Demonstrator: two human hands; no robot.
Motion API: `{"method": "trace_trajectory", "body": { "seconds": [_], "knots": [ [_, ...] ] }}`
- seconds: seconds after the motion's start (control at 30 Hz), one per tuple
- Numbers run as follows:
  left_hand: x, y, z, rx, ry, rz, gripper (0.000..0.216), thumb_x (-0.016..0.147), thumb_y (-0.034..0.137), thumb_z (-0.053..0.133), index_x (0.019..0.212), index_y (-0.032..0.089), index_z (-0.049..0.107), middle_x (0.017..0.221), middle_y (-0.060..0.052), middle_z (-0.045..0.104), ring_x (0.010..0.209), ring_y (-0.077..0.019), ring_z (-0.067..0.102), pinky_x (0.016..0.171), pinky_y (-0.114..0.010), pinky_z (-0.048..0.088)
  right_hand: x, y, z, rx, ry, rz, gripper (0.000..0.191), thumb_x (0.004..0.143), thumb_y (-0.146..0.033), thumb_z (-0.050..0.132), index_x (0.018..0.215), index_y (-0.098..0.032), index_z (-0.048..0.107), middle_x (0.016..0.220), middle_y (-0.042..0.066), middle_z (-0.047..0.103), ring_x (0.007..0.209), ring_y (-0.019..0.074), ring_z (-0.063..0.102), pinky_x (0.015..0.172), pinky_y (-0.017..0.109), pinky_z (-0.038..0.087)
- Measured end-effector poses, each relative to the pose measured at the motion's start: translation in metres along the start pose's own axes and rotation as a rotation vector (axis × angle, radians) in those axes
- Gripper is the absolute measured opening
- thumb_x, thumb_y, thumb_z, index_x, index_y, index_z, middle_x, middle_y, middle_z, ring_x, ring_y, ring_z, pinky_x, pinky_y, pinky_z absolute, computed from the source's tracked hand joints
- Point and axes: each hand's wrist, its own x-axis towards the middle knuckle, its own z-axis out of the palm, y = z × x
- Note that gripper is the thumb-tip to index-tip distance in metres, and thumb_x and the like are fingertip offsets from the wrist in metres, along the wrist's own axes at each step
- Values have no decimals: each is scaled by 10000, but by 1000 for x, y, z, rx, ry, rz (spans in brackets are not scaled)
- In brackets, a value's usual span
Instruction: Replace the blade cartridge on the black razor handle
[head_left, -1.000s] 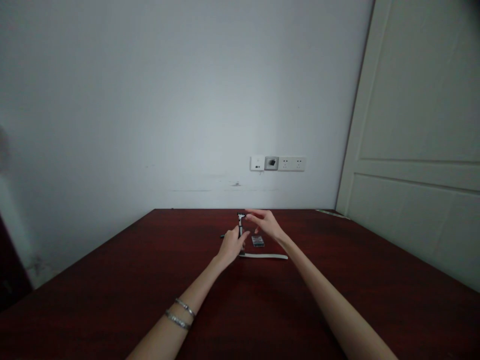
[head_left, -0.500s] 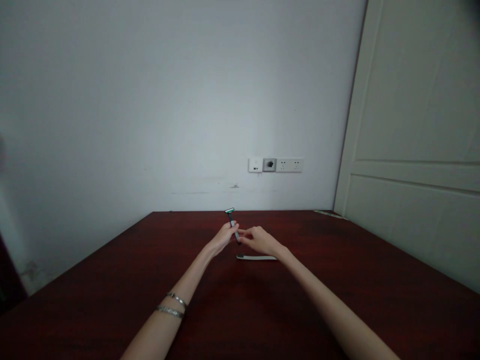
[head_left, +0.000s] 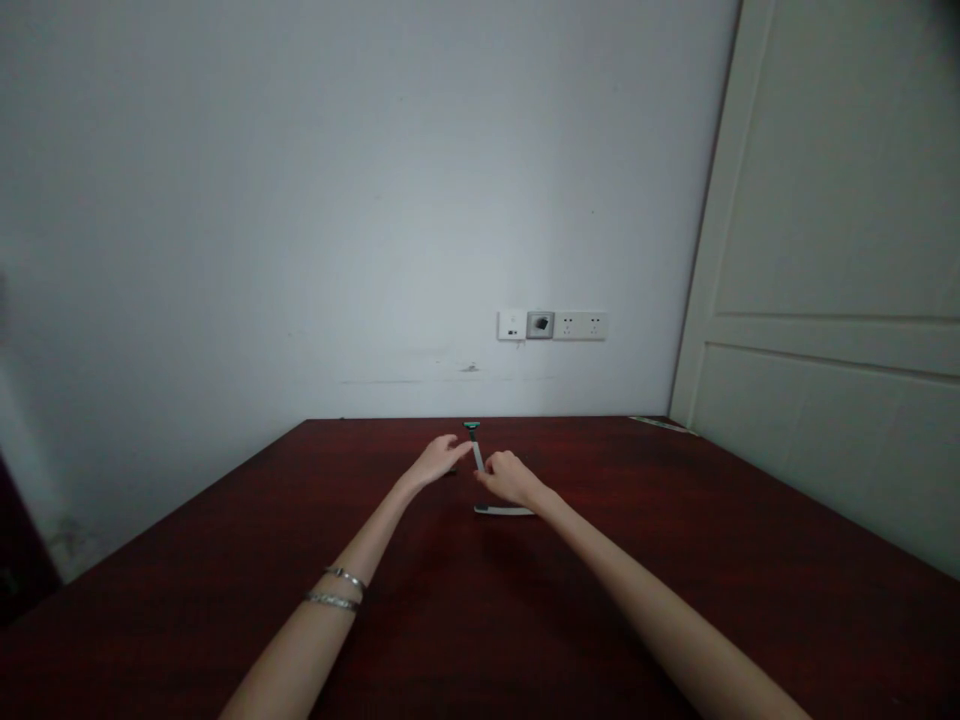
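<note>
My right hand [head_left: 511, 478] is closed on the lower end of a razor [head_left: 477, 456], its fingers curled. The razor has a pale grey handle and a green-and-dark head, and stands nearly upright with the head at the top. My left hand [head_left: 433, 462] is just left of the handle, its fingers apart and one fingertip close to the razor; whether it touches cannot be made out. A small dark spot shows below the left fingers, too small to name. On the table below the right hand lies a slim, pale, slightly curved strip [head_left: 504, 511] with a dark left tip, partly covered by the wrist.
The dark red-brown table [head_left: 247, 560] reaches back to a pale wall [head_left: 375, 200] with a row of sockets and switches [head_left: 552, 325]. A white panelled door [head_left: 840, 260] stands along the right side. A thin flat strip [head_left: 663, 425] lies at the table's far right corner.
The razor has passed from my left hand to my right and turned more upright. My left hand has let go and shifted slightly left, its fingers spreading.
</note>
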Motion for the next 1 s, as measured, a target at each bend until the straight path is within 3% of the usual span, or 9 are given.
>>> {"method": "trace_trajectory", "body": {
  "seconds": [0.07,0.13,0.3,0.43,0.6,1.0],
  "knots": [
    [5,-12,-14,311,48,77,334,741,350,579,949,96,643,927,-121,673,882,-216,610,767,-274,422,7,3,6,-17,-20,44,352,803,-393,470,823,-108,675,890,190,677,840,259,644,658,261,413],
    [8,-25,-24,488,-13,105,232,755,275,553,861,110,677,891,-115,686,853,-207,621,745,-260,426,13,5,13,-32,-44,65,348,783,-380,492,880,-99,673,957,205,663,890,277,636,688,278,432],
    [8,-53,-25,677,-90,78,221,751,296,576,881,155,685,936,-88,681,890,-203,612,762,-250,429,23,5,24,-48,-119,107,372,744,-352,521,988,-109,661,1055,199,638,949,301,618,727,322,462],
    [7,-62,-16,787,-36,91,270,785,340,547,945,158,668,1060,-109,629,1003,-229,558,802,-273,423,25,4,27,-47,-163,120,362,742,-332,525,998,-118,666,1067,193,637,956,285,619,738,319,471],
    [6,-61,-9,863,-38,101,270,800,319,528,991,177,655,1067,-96,612,1024,-222,532,828,-271,415,24,0,27,-59,-168,127,369,731,-321,543,997,-99,670,1066,215,631,972,287,612,765,329,467],
    [3,-53,-8,739,-19,94,146,761,211,546,777,167,684,923,-118,637,936,-239,565,776,-294,412,24,-2,30,-62,-171,113,376,731,-359,562,991,-111,669,1061,201,636,963,284,616,766,345,472]
  ]
}}
